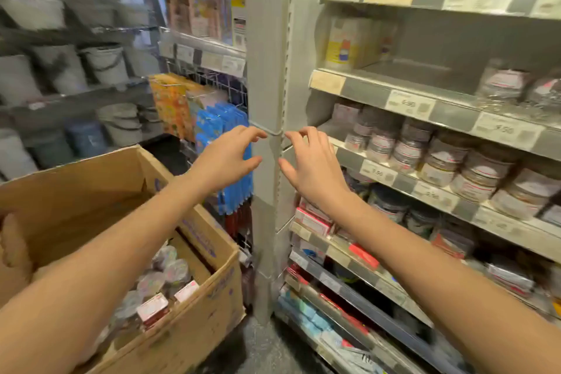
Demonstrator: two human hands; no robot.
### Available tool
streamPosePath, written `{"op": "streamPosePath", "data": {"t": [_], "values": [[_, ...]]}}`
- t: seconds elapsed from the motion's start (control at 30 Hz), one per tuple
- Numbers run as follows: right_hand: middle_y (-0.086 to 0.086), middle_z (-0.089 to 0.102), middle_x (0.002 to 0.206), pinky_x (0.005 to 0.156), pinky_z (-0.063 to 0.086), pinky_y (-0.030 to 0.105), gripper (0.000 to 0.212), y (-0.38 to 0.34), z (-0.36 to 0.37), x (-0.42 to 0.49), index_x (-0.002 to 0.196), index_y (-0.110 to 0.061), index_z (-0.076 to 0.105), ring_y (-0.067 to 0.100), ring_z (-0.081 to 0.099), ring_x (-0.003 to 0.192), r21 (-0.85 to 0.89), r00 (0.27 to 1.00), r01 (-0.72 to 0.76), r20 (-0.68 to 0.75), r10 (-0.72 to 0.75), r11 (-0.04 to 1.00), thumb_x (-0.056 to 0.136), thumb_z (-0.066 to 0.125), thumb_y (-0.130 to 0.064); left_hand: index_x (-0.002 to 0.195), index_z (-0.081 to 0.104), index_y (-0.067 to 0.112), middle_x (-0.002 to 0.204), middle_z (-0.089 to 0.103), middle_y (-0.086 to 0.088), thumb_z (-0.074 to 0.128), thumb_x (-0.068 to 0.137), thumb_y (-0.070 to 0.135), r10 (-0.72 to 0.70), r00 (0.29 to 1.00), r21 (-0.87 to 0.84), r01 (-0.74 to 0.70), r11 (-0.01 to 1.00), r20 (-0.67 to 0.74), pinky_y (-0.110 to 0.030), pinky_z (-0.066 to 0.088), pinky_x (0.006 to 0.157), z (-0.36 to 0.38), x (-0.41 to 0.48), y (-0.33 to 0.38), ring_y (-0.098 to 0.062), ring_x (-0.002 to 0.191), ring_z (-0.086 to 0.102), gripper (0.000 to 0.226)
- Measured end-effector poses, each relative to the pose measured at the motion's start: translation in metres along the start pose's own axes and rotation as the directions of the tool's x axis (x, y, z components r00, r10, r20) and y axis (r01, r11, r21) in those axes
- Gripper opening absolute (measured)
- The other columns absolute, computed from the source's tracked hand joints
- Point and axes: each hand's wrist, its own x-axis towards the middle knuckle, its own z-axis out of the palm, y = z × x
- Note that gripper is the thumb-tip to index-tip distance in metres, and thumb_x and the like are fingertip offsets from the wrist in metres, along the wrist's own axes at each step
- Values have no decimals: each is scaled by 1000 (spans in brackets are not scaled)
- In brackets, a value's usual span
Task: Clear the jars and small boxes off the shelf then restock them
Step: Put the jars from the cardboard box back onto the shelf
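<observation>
Both my hands hang in the air in front of the grey shelf upright (267,76), holding nothing. My left hand (226,158) and my right hand (309,164) face each other, fingers loosely spread and bent. To the right, a shelf (403,182) carries rows of clear jars (473,167) with white labels. Below it lie small red and white boxes (312,218). A cardboard box (194,291) at lower left holds several jars (170,267) and small boxes (153,307). The view is blurred.
An upper shelf (394,91) holds a yellow and white carton (346,39) and wrapped jars at the right. Blue packets (224,127) hang on a wire rack left of the upright. White buckets (103,61) stand on far-left shelves. Lower shelves carry more packets.
</observation>
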Motion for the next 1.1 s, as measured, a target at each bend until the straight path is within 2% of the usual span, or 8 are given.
{"op": "streamPosePath", "data": {"t": [0.23,0.37,0.5,0.6,0.67,0.8,0.97,1.1], "values": [[15,44,126,93,41,45,45,-112,86,21,129,-10,49,36,45,112,180,954,224,162,-253,958,91,58,-32,129,51,20,116,58,-5,63,87,22,-333,941,139,323,936,60,-39,45,92,-26,-92,-113,-22,107,56,44],[14,45,125,90,41,45,49,-170,142,35,131,-12,46,37,47,110,248,860,363,281,-425,898,88,59,-33,133,46,23,123,53,-3,62,89,27,-538,838,199,514,834,92,-38,46,95,-26,-130,-169,-22,113,54,46],[14,44,127,85,43,42,56,-217,208,41,137,-13,38,35,48,111,249,720,466,451,-528,849,90,58,-37,139,37,23,134,46,-6,58,92,32,-705,686,289,648,705,181,-41,47,92,-9,-164,-221,-26,117,51,53],[13,45,126,84,44,42,53,-238,254,39,136,-12,39,34,50,112,269,626,531,515,-586,803,92,58,-34,145,31,19,144,41,-6,58,92,38,-764,586,354,678,644,269,-38,46,95,8,-189,-251,-25,123,48,63],[14,42,133,92,42,43,48,-252,280,36,138,-12,38,33,47,118,269,550,556,590,-591,786,95,55,-26,149,25,16,152,34,-6,59,92,36,-803,493,350,726,592,335,-33,41,101,19,-206,-265,-23,131,42,70],[15,48,130,96,40,48,40,-274,323,21,136,-9,40,36,49,118,258,398,649,687,-608,716,97,46,-15,145,31,16,139,46,-8,60,90,30,-861,301,362,813,456,409,-31,46,89,42,-235,-285,-24,114,53,64],[14,45,127,109,17,58,44,-291,361,-3,127,-16,47,36,46,119,329,308,567,766,-564,756,85,54,-26,134,42,17,136,47,-7,76,76,37,-888,227,414,820,396,399,-38,43,100,75,-258,-295,-26,121,47,70],[11,46,129,114,6,59,50,-298,381,-9,130,-18,46,30,45,123,338,215,606,802,-557,720,85,59,-35,137,37,18,136,43,-10,73,80,24,-894,165,357,874,329,417,-39,46,96,93,-265,-304,-28,120,49,68]]}}
